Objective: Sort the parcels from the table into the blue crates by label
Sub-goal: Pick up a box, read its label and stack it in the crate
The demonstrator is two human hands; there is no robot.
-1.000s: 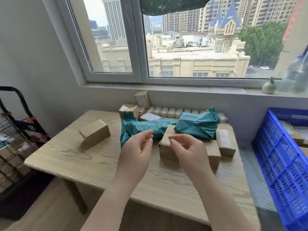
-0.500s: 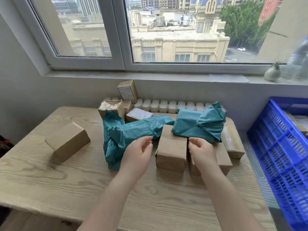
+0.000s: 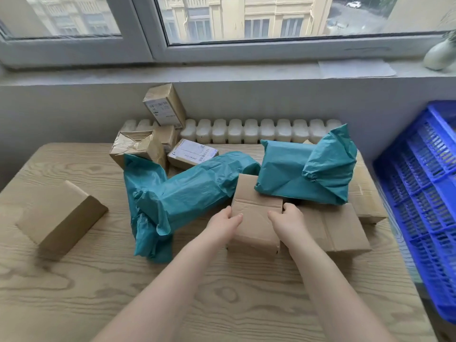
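A small plain cardboard box (image 3: 255, 213) stands in the middle of the wooden table (image 3: 222, 292). My left hand (image 3: 223, 224) grips its left side and my right hand (image 3: 287, 222) grips its right side, thumbs on top. The box's far end is tucked under a teal plastic mailer (image 3: 306, 169). A longer teal mailer (image 3: 187, 193) lies just left of the box. A flat cardboard box (image 3: 338, 228) lies against its right side. A blue crate (image 3: 424, 193) stands off the table's right edge.
A lone cardboard box (image 3: 61, 215) lies at the table's left. Several taped, labelled boxes (image 3: 165, 134) are stacked at the back by a white radiator (image 3: 259, 130). The window sill (image 3: 222, 70) runs above, with a white vase (image 3: 440, 55) at its right.
Both hands moved forward from above the table and closed on the sides of the small cardboard box. The view dipped down and nearer to the table.
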